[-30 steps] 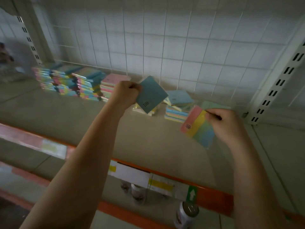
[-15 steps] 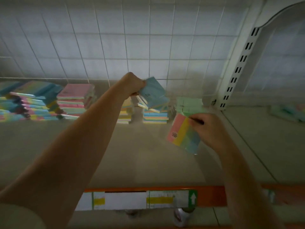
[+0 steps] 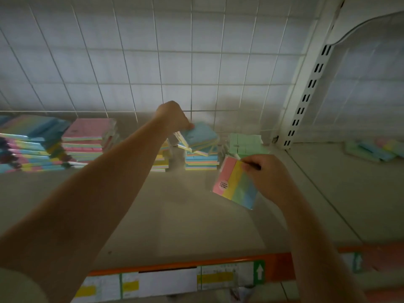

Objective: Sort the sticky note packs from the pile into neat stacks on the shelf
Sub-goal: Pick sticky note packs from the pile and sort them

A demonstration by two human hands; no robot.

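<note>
My left hand [image 3: 173,116] reaches to the back of the shelf [image 3: 175,215] and grips a blue sticky note pack [image 3: 200,134], which lies tilted on top of a small stack [image 3: 202,159]. My right hand [image 3: 270,174] pinches the top corner of a striped pink, yellow, green and blue pack [image 3: 235,185], held upright above the shelf near the middle right. A green pack [image 3: 246,143] lies behind it. Neat stacks stand at the left: a pink-topped one [image 3: 87,138] and a taller multicoloured one [image 3: 30,145]. A low stack [image 3: 161,160] shows partly behind my left forearm.
A white wire grid [image 3: 175,62] backs the shelf. A slotted white upright [image 3: 306,90] divides it from the bay at the right, where loose packs [image 3: 376,147] lie. An orange front rail with price labels [image 3: 196,276] runs along the shelf edge.
My left hand has carried the blue pack from mid-air back and down onto the small stack at the rear. My right hand keeps the striped pack; the view has shifted right and closer.
</note>
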